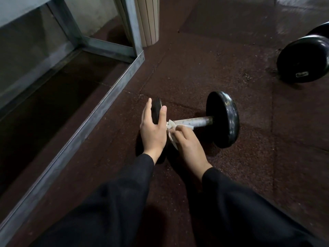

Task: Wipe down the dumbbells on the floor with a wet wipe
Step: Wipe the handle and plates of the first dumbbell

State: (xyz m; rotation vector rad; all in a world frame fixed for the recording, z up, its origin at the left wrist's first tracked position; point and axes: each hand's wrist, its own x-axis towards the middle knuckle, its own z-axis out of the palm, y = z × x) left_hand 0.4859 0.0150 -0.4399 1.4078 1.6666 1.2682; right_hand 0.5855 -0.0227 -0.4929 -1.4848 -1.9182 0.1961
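A small black dumbbell (222, 120) with a worn metal handle lies on the dark red rubber floor in the middle of the view. My left hand (153, 129) grips its left weight plate, thumb on one side and fingers on the other. My right hand (188, 141) pinches a crumpled white wet wipe (171, 132) and presses it against the left end of the handle, next to that plate. A larger black dumbbell (302, 59) lies at the far right, partly cut off by the frame edge.
A grey metal rack frame (110, 82) runs diagonally along the floor at the left. A beige ribbed column (147, 20) stands at the top centre. Rubber floor tiles (231, 184) stretch to the right and front.
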